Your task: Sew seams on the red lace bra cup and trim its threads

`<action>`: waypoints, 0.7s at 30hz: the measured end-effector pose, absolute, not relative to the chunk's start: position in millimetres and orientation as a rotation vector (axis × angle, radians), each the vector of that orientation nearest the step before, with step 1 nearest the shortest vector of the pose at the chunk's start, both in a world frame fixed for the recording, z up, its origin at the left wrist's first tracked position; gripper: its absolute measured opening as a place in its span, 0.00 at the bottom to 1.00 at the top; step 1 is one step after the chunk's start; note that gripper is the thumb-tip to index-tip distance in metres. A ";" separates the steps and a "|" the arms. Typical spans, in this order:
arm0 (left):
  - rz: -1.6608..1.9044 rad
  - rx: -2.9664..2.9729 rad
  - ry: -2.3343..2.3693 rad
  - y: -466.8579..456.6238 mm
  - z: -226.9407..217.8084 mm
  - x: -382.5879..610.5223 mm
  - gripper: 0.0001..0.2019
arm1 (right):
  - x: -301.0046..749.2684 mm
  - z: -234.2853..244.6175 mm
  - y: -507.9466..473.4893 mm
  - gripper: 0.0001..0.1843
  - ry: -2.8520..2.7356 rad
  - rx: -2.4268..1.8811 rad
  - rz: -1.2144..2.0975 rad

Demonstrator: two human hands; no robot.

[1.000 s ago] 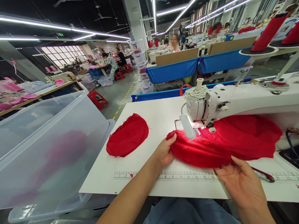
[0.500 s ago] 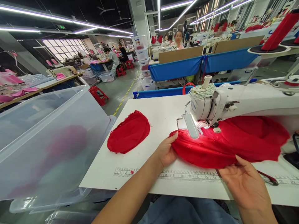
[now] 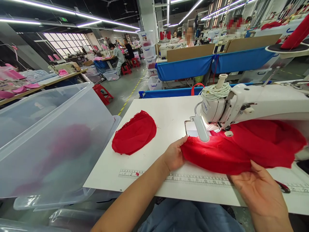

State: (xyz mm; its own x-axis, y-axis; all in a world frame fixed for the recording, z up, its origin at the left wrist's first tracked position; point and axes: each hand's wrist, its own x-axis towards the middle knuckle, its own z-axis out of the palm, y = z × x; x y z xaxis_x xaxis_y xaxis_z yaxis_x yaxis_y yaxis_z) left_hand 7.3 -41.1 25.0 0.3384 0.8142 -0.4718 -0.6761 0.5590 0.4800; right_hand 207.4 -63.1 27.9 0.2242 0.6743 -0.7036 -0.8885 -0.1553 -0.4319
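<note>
A large piece of red lace fabric (image 3: 243, 149) lies under the head of a white sewing machine (image 3: 241, 106) on the white table (image 3: 166, 112). My left hand (image 3: 174, 156) pinches the fabric's left end, thumb on top. My right hand (image 3: 259, 190) holds the fabric's near edge, fingers curled under it. A second, smaller red fabric piece (image 3: 135, 133) lies apart on the table to the left. The needle area is lit by the machine's lamp (image 3: 201, 129).
A printed ruler (image 3: 193, 178) runs along the table's near edge. A clear plastic bin (image 3: 48, 141) with red pieces inside stands at my left. Blue-draped workstations (image 3: 193, 69), other workers and red stools lie beyond an aisle.
The view has shifted slightly. My hands keep their hold on the red fabric, which has moved a little rightward toward the machine.
</note>
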 end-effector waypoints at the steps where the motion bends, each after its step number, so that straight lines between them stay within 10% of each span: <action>1: 0.969 0.246 0.750 -41.4 23.6 6.8 0.14 | 207.6 27.8 -62.6 0.18 0.285 -1.026 1.402; 21: 0.868 0.543 0.652 -37.6 14.0 1.6 0.34 | 203.4 31.7 -60.0 0.20 0.361 -1.017 1.330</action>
State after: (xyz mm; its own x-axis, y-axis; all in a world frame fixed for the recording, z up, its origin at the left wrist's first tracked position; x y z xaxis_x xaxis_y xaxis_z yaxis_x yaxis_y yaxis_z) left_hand 1.6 -37.6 14.0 0.4796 0.8264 -0.2949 -0.5141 0.5370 0.6688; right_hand 203.4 -60.0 31.7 0.2613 0.6260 -0.7348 -0.9116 -0.0903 -0.4011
